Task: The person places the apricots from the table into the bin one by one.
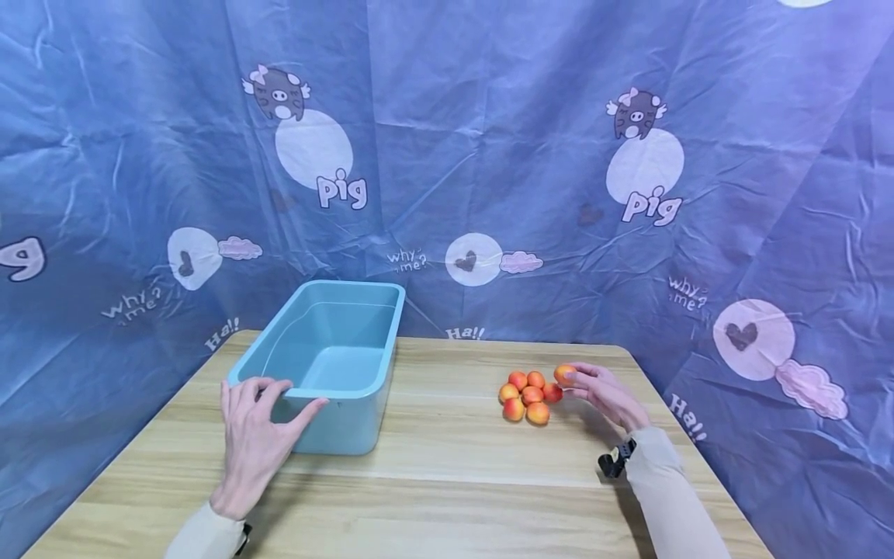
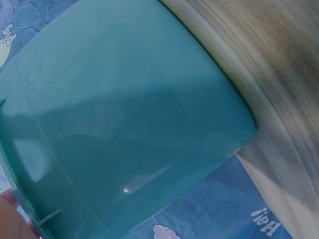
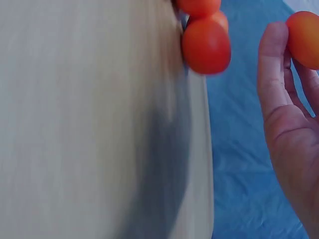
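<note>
The left hand (image 1: 253, 435) rests nearest on the blue bin (image 1: 328, 361), fingers spread flat along its front rim; best it steadies the bin there. Farther right on the bench (image 1: 447, 466), the right hand (image 1: 606, 396) pinches one apricot (image 1: 564, 374) beside the apricot cluster (image 1: 527, 396); a light grip avoids bruising.

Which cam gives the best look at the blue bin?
Head view: the whole blue bin shows, open and empty, with the left hand on its near rim. Left wrist shows only a blurred close-up of its wall. Right wrist misses it.

Wrist views blur the table (image 3: 75, 124) heavily.
</note>
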Tool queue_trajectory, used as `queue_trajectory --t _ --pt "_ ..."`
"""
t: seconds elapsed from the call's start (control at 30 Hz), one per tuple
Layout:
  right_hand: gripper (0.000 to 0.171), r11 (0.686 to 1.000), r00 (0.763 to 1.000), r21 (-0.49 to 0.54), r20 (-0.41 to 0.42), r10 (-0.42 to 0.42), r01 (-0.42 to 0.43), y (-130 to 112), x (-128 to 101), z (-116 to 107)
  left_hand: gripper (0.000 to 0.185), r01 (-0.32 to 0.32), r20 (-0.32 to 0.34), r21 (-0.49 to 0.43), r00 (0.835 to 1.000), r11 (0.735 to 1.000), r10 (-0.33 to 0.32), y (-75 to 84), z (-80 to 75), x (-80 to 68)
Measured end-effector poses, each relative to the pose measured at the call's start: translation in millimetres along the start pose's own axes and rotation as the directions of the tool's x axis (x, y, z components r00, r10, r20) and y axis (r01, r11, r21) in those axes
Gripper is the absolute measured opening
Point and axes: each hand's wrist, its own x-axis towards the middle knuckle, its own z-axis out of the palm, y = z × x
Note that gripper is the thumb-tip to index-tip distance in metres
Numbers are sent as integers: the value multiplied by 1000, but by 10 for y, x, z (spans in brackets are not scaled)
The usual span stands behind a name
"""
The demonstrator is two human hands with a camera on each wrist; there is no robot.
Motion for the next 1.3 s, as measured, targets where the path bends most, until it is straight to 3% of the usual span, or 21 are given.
queue_trajectory --t 0.17,0.47,0.73,1.03,1.3 --pt "35 999 1000 -41 1 -23 23 -64 118 184 56 -3 11 -3 1000 1000 3 -2 -10 -1" --pt "52 977 998 -207 -54 45 -55 -166 309 533 54 -53 17 45 998 998 53 -32 -24 -20" --pt "56 986 999 -166 36 35 -29 -239 450 820 63 -121 -87 42 988 992 125 -49 17 0" --pt "49 996 992 -82 124 -33 43 -264 682 1227 67 -130 -99 66 986 989 136 -57 -41 -14" --pt "43 992 990 -55 94 -105 111 -349 856 1390 64 -123 -75 62 989 991 127 -75 16 27"
